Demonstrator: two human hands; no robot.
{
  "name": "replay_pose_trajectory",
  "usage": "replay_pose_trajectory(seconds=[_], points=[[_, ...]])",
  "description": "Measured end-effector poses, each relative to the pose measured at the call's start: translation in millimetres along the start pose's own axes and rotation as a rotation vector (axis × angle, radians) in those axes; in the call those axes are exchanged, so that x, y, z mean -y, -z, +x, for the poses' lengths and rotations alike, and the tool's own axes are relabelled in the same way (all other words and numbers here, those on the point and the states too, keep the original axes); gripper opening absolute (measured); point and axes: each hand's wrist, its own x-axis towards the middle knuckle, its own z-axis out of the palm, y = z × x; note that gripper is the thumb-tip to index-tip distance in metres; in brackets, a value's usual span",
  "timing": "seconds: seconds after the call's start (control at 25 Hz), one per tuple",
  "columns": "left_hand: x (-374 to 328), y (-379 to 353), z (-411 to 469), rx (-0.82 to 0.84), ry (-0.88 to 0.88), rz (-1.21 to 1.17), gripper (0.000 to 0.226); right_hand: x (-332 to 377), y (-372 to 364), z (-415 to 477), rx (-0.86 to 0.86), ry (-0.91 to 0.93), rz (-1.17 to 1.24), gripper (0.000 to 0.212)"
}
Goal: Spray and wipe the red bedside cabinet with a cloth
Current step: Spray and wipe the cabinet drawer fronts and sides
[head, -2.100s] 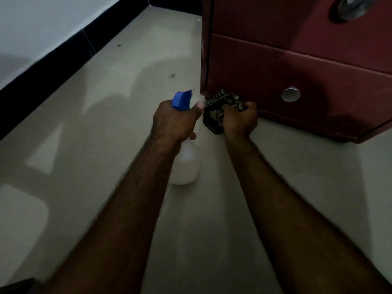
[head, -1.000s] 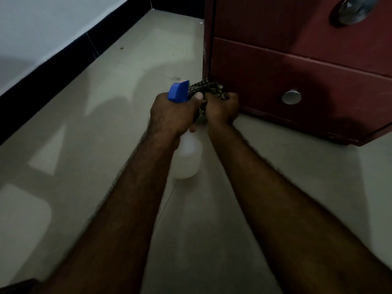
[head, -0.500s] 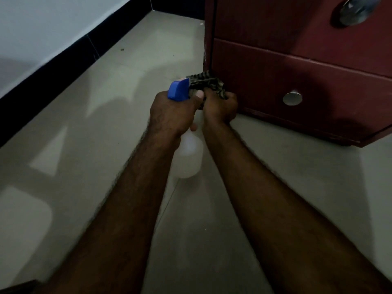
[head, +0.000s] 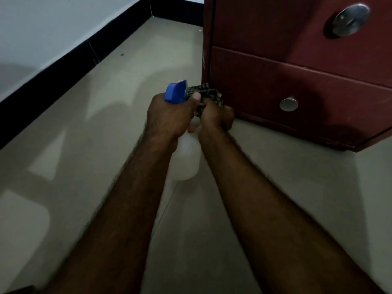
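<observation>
left hand [head: 169,115] gripped a blue-topped spray bottle [head: 186,160]; right hand [head: 216,117] clutched a patterned cloth [head: 209,93] against the red bedside cabinet [head: 265,28] at its bottom corner. wiping seemed the step in hand; next, probably strokes across the lower drawer [head: 328,88].

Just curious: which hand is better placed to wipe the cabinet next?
Likely right hand: it grips the dark patterned cloth by the red wooden cabinet; left hand holds the blue-topped spray bottle.
</observation>
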Motion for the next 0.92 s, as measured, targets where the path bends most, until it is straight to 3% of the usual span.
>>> replay_pose_trajectory(seconds=[0.12, 0.24, 0.48, 0.68, 0.92], points=[[0, 4, 1, 0.008, 0.010, -0.005, 0.025, 6, -1, -3, 0.014, -0.001, 0.073, 0.052], [3, 7, 1, 0.010, 0.028, 0.030, 0.048, 17, -7, -5, 0.032, 0.059, 0.136, 0.051], [4, 13, 7, 0.027, 0.006, 0.090, 0.035, 16, 0, -1, -0.005, -0.004, 0.059, 0.045], [3, 13, 9, 0.043, 0.015, 0.122, 0.056, 35, -8, -10, 0.021, 0.114, 0.149, 0.042], [-1, 14, 4, 0.055, 0.008, 0.115, 0.055, 31, -3, -15, 0.005, 0.001, 0.126, 0.038]])
